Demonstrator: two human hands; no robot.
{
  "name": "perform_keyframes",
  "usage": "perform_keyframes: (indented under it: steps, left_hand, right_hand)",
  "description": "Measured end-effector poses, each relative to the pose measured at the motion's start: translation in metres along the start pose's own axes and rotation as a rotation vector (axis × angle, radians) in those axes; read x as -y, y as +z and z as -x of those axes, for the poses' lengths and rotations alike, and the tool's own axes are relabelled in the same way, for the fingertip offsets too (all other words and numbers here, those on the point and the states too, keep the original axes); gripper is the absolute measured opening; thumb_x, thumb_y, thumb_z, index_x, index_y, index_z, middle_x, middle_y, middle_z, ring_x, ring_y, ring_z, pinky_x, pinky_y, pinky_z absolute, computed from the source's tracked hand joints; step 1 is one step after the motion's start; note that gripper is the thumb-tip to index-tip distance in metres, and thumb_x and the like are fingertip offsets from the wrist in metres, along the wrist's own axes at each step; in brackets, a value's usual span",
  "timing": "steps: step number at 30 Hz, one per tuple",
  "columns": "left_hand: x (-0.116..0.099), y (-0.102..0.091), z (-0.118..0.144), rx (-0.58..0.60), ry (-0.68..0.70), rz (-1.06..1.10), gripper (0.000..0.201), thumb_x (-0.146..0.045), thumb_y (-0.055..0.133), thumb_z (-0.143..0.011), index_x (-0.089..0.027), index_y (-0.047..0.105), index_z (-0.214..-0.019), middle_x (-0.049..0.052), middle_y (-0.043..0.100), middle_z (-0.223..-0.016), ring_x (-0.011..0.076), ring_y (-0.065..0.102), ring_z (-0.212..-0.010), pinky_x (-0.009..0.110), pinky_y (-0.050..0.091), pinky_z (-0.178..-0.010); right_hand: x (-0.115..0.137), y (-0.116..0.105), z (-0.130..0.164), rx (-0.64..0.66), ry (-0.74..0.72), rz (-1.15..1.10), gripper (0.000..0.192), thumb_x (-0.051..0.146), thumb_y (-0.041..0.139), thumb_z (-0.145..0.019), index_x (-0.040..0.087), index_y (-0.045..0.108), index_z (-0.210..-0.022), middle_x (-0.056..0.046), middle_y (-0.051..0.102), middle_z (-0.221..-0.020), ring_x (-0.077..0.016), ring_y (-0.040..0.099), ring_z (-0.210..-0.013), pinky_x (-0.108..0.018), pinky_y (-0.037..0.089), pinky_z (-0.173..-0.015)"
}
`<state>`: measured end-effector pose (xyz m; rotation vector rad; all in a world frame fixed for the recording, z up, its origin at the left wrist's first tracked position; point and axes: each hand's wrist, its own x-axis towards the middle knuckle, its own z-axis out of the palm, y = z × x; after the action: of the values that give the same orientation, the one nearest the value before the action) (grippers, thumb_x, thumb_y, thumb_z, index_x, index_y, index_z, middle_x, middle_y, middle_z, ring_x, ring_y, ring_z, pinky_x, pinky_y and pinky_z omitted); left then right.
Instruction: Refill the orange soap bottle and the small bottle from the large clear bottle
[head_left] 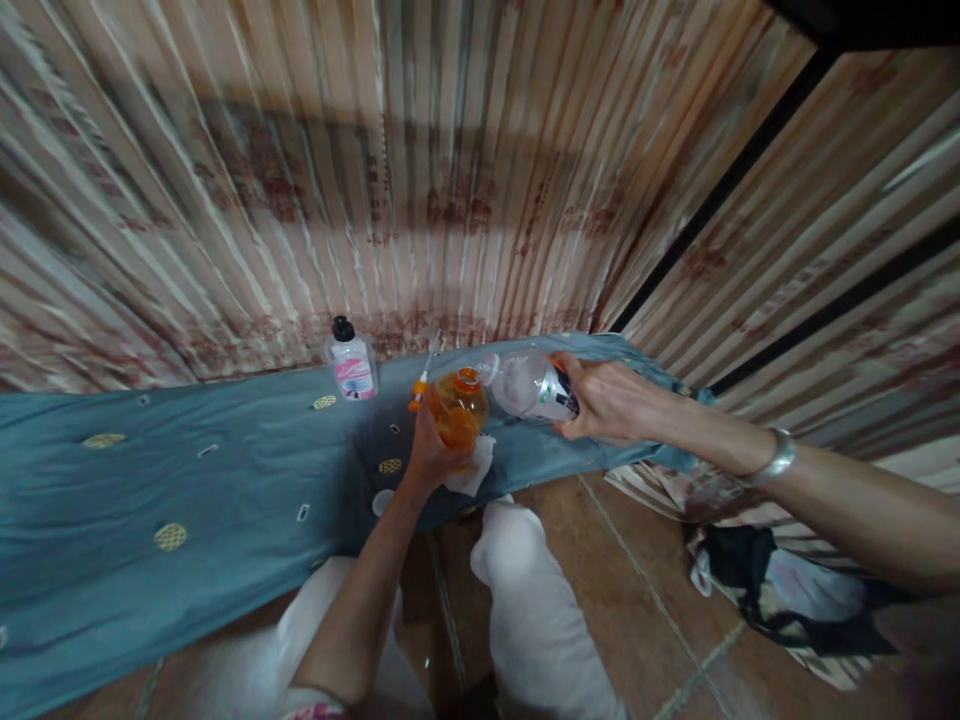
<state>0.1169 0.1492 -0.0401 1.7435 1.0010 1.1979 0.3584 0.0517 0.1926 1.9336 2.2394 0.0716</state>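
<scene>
We are mid-pour, by our reading: our left hand [429,452] grips the orange bottle [459,407] upright over the blue cloth [225,470]; our right hand [609,400] clasps the clear bottle [529,385], tipped neck-first to its mouth (liquid flow too blurred to tell); next calls for holding both mouths aligned.

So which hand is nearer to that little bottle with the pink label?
Left. The left hand holds the orange bottle just right of the pink-labelled bottle; the right hand holds the clear bottle farther right.
</scene>
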Motion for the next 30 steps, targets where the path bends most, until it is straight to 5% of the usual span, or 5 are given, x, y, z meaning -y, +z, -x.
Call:
perform_keyframes:
  steps: [23, 30]
  left_hand:
    - [0.025, 0.013, 0.001, -0.054, 0.100, 0.019, 0.128, -0.032, 0.093, -0.063, -0.018, 0.031, -0.174, 0.027, 0.050, -0.172, 0.0516, 0.051, -0.162, 0.073, 0.040, -0.137]
    - [0.023, 0.010, 0.000, -0.026, 0.094, 0.006, 0.131, -0.030, 0.096, -0.063, -0.018, 0.028, -0.175, 0.025, 0.052, -0.172, 0.0476, 0.051, -0.163, 0.067, 0.038, -0.139]
  right_hand:
    - [-0.008, 0.013, 0.000, -0.024, 0.028, -0.026, 0.080, 0.050, 0.072, -0.084, 0.007, 0.059, -0.150, -0.012, 0.082, -0.092, -0.0323, 0.077, -0.078, -0.034, 0.042, -0.064]
    - [-0.005, 0.043, 0.004, -0.103, 0.179, -0.252, 0.089, 0.055, 0.084, -0.075, 0.011, 0.062, -0.149, -0.009, 0.083, -0.091, -0.0340, 0.080, -0.078, -0.036, 0.054, -0.068]
